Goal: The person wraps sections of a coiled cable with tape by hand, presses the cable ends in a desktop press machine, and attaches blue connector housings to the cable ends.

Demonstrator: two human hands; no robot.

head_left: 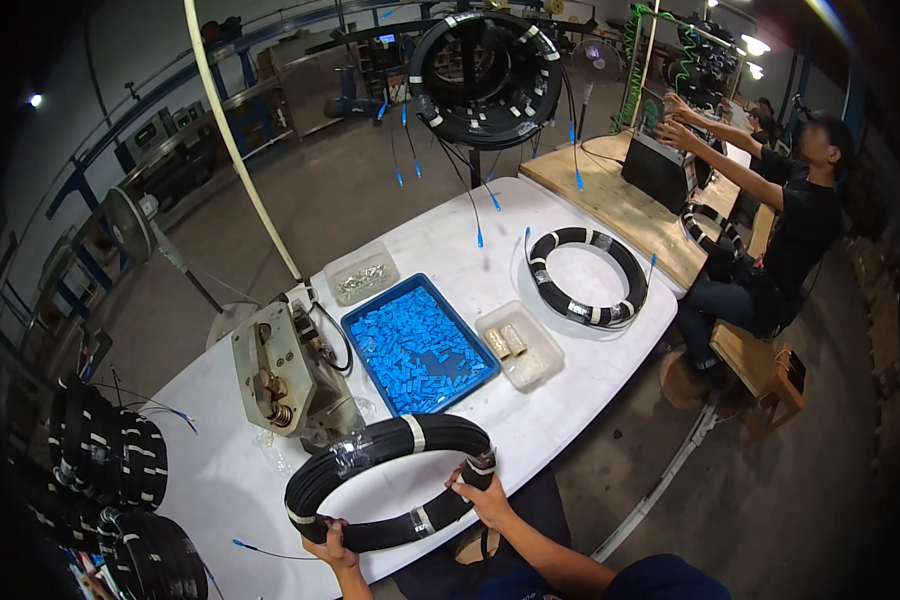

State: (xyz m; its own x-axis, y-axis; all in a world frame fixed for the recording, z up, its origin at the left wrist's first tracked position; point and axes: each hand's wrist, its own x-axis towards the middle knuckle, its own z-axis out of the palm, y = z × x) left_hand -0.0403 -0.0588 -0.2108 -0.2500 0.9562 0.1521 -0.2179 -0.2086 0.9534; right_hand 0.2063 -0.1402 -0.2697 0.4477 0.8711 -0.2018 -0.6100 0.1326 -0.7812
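**Both hands on a black cable coil (315, 485) at the near edge of the table**

So the left hand (336, 545) has the coil's lower-left side, thumb up along the front, fingers clamped on the bundle. Right hand (482, 498) grips the right side, fingers closed around it, forearm angling in from lower right. The coil's a fat ring of thin black cable, bound with whitish bands and shiny clear tape. It overlaps the table's near edge; can't tell if it's lifted or resting.

Just past it sits a chunky metal machine (280, 370), and beside that a blue plastic tray (450, 397) of loose, glossy blue connectors (400, 335). Right of the tray, a translucent tub (540, 370) holds two tan rolls (505, 342). Smooth white tabletop (600, 370) stretches from there to the curved right edge, so there's some room that way.

Farther back: another taped coil (620, 270) lying flat, then a wooden bench (570, 165) butted against the table.
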